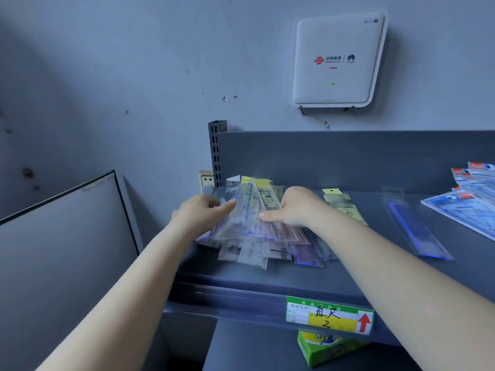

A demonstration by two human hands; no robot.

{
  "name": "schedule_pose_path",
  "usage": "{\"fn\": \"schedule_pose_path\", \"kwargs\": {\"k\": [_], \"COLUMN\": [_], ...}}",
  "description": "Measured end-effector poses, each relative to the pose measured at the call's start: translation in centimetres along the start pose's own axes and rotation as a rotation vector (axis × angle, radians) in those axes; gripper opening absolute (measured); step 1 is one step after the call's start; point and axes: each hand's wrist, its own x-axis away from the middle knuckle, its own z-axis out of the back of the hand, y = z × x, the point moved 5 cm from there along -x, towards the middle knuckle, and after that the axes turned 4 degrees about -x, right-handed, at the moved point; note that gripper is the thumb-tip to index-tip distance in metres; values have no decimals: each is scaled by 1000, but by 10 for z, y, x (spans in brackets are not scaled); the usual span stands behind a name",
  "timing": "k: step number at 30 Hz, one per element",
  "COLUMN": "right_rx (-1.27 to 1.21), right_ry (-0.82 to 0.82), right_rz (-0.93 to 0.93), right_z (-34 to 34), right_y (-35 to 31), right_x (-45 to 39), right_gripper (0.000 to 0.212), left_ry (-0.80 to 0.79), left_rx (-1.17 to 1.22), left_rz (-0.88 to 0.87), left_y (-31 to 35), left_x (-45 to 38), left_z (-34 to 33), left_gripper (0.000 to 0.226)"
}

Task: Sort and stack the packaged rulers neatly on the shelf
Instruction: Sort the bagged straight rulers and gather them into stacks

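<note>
1. A loose pile of clear-plastic packaged rulers (254,236) lies fanned out at the left end of the dark grey metal shelf (348,279), reaching from its back wall toward the front edge.
2. The left hand (203,214) grips the pile's left side, fingers curled closed around several packets.
3. The right hand (292,207) presses on the pile's right side, fingers bent, thumb extended; whether it actually grasps a packet cannot be told.
4. A single blue ruler in a clear sleeve (412,226) lies apart, mid-shelf.
5. Blue-and-white packaged sets (466,199) lie at the right edge.
6. A green-and-yellow price label (329,314) hangs on the front edge.
</note>
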Motion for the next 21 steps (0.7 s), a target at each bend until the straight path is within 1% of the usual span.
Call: {"fn": "schedule_pose_path", "kwargs": {"k": [1, 4, 7, 11, 13, 15, 18, 21], "right_rx": [-5, -92, -317, -520, -618, -824, -1150, -1260], "right_ry": [0, -8, 10, 34, 64, 57, 22, 36], "right_rz": [-10, -49, -70, -37, -24, -29, -52, -65], "right_z": [0, 0, -2, 1, 6, 10, 14, 22], "right_y": [0, 4, 14, 26, 29, 30, 31, 37], "right_x": [-1, -5, -7, -8, -6, -4, 0, 2], "right_gripper": [59, 60, 52, 29, 24, 17, 13, 12], "left_ry": [-10, -91, -107, -72, -61, -36, 10, 33], "left_rx": [25, 3, 66, 227, 282, 355, 499, 648], "left_rz": [-31, -79, -58, -40, -42, -46, -59, -45], "left_y": [7, 24, 29, 26, 26, 26, 28, 32], "left_x": [0, -1, -3, -4, -4, -5, -3, 0], "left_z": [-1, -8, -12, -9, -7, -4, 1, 7], "left_gripper": [50, 49, 40, 30, 25, 24, 28, 25]}}
